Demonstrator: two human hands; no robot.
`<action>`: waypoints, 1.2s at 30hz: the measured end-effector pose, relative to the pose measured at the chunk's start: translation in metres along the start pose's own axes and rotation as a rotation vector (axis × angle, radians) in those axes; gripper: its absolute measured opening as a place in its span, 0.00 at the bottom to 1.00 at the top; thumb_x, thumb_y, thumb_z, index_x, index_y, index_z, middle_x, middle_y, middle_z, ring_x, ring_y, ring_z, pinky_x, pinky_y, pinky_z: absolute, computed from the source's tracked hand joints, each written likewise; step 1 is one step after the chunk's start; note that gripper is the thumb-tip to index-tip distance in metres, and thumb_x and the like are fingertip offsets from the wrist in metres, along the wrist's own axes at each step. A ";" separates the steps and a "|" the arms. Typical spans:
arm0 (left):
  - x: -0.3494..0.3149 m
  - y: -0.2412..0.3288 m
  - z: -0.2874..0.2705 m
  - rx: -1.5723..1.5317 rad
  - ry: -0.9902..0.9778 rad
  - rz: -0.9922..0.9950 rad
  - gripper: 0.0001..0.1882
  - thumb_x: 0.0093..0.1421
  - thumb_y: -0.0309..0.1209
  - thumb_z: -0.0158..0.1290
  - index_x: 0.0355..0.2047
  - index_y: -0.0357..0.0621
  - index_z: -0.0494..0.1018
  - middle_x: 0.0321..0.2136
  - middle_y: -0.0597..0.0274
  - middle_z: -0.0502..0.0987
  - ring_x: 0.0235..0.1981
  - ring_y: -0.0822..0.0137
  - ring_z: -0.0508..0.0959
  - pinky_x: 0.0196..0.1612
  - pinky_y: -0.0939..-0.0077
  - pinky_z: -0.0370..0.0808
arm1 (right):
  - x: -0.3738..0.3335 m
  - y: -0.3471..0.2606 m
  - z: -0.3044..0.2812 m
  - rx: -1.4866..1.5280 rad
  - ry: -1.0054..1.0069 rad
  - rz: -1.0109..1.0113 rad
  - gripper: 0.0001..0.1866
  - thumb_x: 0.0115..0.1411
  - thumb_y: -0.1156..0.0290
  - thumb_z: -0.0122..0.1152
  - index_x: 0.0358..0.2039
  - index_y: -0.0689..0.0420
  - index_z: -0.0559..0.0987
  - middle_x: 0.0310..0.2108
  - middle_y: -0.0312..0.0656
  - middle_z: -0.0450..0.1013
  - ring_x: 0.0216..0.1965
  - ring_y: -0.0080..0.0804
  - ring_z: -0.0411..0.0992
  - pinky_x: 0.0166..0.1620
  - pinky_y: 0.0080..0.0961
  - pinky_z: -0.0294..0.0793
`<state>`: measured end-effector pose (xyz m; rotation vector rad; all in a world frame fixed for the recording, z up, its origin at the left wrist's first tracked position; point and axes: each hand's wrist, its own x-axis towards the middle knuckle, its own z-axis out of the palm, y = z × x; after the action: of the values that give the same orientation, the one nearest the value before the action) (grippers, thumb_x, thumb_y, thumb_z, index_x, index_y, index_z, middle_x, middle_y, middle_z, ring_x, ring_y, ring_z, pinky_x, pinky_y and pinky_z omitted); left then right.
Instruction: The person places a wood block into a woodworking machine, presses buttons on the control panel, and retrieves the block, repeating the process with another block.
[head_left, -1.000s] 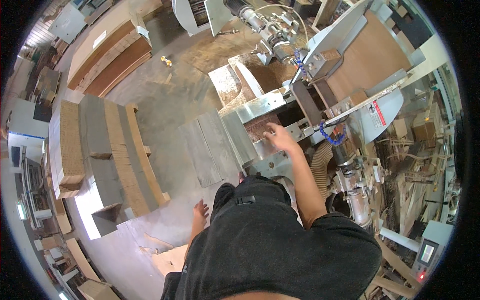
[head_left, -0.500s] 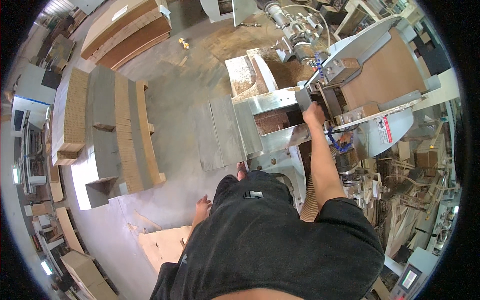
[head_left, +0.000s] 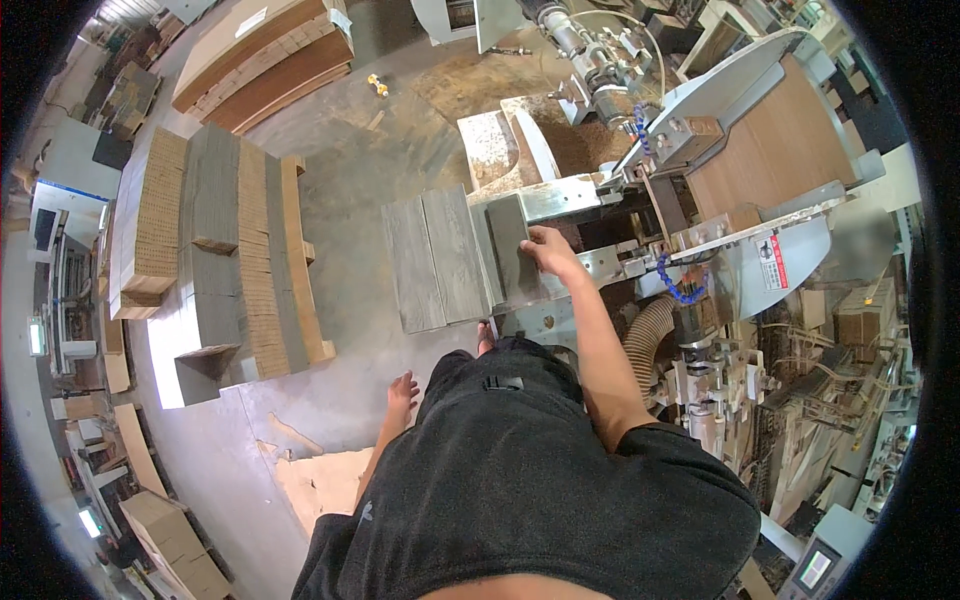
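R hand [head_left: 548, 252] lies fingers-flat, pressed together on grey plank [head_left: 512, 250] on machine table [head_left: 560, 195], prob to steady it; L hand [head_left: 402, 392] hangs loose, fingers slightly spread, near hip.

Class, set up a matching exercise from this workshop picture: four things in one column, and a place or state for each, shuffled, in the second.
1. right hand
2. left hand
3. grey plank
4. stacked boards

a. hanging free beside the thigh, holding nothing
b. piled on the floor at the person's left
c. resting on the grey plank's edge
d. lying on the machine's metal table

Pairs: 1-c, 2-a, 3-d, 4-b
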<state>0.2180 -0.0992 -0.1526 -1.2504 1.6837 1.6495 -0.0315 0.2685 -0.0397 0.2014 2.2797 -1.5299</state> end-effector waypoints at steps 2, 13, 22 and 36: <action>0.001 -0.003 -0.004 0.011 0.007 0.003 0.33 0.52 0.55 0.50 0.49 0.43 0.64 0.42 0.57 0.72 0.39 0.63 0.72 0.35 0.64 0.66 | 0.007 0.006 0.011 -0.107 0.073 -0.011 0.21 0.52 0.63 0.56 0.45 0.60 0.73 0.38 0.52 0.73 0.42 0.48 0.71 0.46 0.35 0.68; 0.025 -0.058 -0.019 0.668 -0.070 0.198 0.26 0.57 0.46 0.46 0.46 0.35 0.66 0.35 0.51 0.75 0.34 0.61 0.75 0.38 0.62 0.70 | 0.001 -0.004 0.036 -0.385 0.141 -0.146 0.14 0.55 0.65 0.50 0.39 0.58 0.76 0.34 0.55 0.72 0.40 0.54 0.68 0.44 0.41 0.68; 0.033 -0.047 -0.020 0.388 -0.093 0.481 0.24 0.56 0.48 0.48 0.46 0.46 0.68 0.34 0.54 0.75 0.35 0.59 0.74 0.37 0.56 0.69 | -0.035 0.034 0.013 0.357 0.090 0.251 0.13 0.59 0.64 0.51 0.37 0.59 0.75 0.20 0.34 0.69 0.14 0.17 0.64 0.13 0.19 0.60; 0.038 0.000 0.005 0.066 -0.066 -0.066 0.26 0.55 0.48 0.49 0.49 0.45 0.65 0.42 0.56 0.73 0.40 0.61 0.73 0.38 0.60 0.69 | -0.035 0.052 0.015 0.475 0.264 0.177 0.15 0.59 0.66 0.51 0.44 0.58 0.72 0.22 0.38 0.72 0.16 0.21 0.69 0.17 0.17 0.67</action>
<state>0.1987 -0.1055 -0.1852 -1.1937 1.6268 1.5668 0.0211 0.2786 -0.0756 0.7525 1.9715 -2.0198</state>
